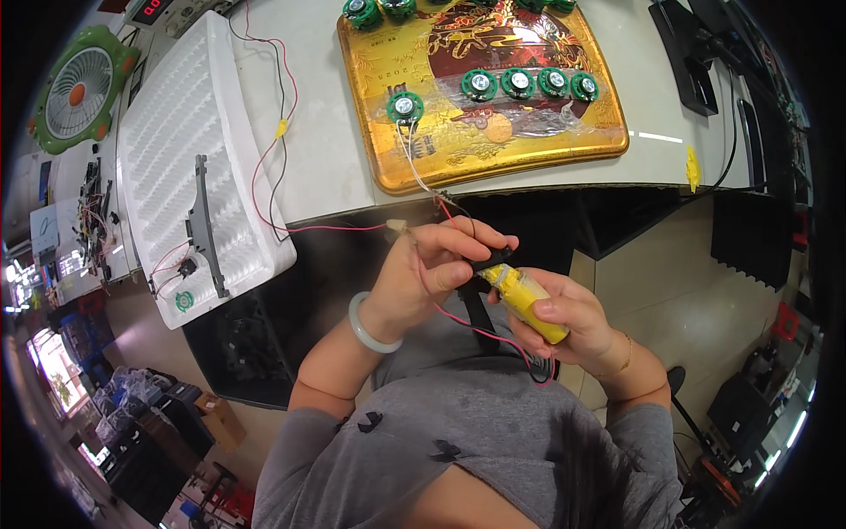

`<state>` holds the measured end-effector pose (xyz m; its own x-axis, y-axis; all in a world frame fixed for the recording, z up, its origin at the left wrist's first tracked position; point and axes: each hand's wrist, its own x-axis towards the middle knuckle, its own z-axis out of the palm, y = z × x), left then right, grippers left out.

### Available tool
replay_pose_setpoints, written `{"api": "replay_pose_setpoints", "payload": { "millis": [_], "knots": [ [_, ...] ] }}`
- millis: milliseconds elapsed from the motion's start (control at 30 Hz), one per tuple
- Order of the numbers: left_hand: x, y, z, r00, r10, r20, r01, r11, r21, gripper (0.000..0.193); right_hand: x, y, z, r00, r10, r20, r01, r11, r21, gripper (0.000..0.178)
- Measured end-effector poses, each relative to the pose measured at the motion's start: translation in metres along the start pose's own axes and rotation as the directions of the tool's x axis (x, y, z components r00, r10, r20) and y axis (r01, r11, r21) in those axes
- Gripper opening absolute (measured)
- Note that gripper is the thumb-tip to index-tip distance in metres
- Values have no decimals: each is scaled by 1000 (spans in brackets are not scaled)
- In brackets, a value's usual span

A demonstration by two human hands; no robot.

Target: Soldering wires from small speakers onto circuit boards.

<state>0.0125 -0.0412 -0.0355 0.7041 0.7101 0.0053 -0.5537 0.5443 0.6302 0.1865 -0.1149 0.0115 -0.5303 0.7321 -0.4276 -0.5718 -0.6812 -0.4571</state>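
Above my lap, my right hand (564,319) is wrapped round a yellow tape-wrapped cylinder (530,304) with a pinkish-red wire (476,328) looping by its lower end. My left hand (441,260) pinches a small black part (493,257) against the cylinder's upper end; its exact kind is partly hidden by the fingers. Thin wires rise from beside the left fingers to a small green round speaker (404,108) on a gold tin (388,163). A pale connector or tape wad (398,227) on the red wire lies by the left knuckles.
More green speakers (518,84) sit on the tin. At left, a white foam tray (176,115) carries a long grey plastic piece (204,231). Beyond it stand a green fan (79,93) and a bench instrument (163,13). Red and black wires cross the table edge. A black stand (687,62) is at right.
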Motion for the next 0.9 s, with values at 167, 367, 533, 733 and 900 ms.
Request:
{"api": "replay_pose_setpoints", "payload": {
  "millis": [167, 367, 533, 733, 900],
  "knots": [
    [-8, -14, 10, 992, 101, -75, -101, 995, -5, 12, 2, 12, 7, 987, -95, -129, 83, 992, -96, 48],
    [-16, -23, 19, 973, 180, -144, -200, 970, -139, 10, 7, 27, 6, 972, -219, -85, 200, 961, -190, 50],
    [-19, -11, 12, 967, 246, -64, -249, 967, -44, 17, 11, 25, -1, 983, -174, 52, 180, 910, -373, 40],
    [-10, 9, 6, 826, 355, -438, -24, 799, 601, 23, 20, 37, -5, 971, -225, 82, 237, 851, -469, 38],
    [4, 34, 8, 837, 221, -501, 300, 582, 756, 20, 26, 41, -2, 976, -202, 86, 218, 841, -496, 39]
  ]
}}
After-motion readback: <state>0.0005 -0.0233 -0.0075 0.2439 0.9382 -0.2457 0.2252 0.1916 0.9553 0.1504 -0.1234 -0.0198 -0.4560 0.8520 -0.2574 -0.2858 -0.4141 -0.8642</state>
